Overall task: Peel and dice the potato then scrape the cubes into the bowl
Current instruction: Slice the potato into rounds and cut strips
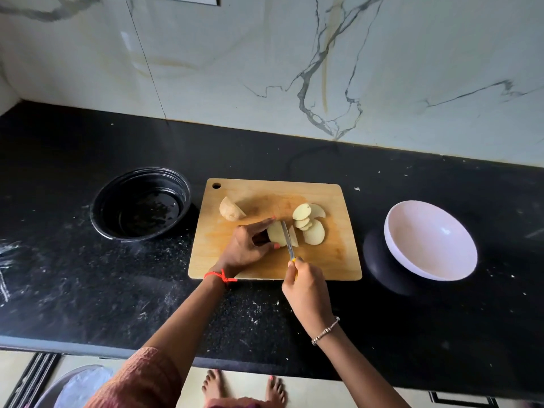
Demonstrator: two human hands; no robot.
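A wooden cutting board [265, 269] with a hanging hole in its far left corner is laid on a black speckled countertop [88, 290] in front of a veined marble backsplash [265, 69]. Near the middle of the board a potato half [276, 233] is pinned under the left hand [245, 248], whose fingers are curled over its top and left end, so that it is grasped firmly against the wood. A knife [287, 238] is gripped in the right hand [306, 287], the fingers clenched around a handle of which only a bit of yellow is seen; its narrow blade is set down across the potato half near its right end, and a freshly parted slice [293, 235] is seen leaning just beside the blade. To the right of it a loose pile of pale slices [310, 225] is spread on the board, some overlapping. A second potato half [231, 212], with its skin still showing, is left at the far left part of the board, apart from the hand. A black bowl [141, 203] is placed to the left of the board, and a white bowl [429, 240] to the right, tilted toward the camera on a dark base; no potato is seen inside it. A red thread is worn on the left wrist and a beaded bracelet on the right.
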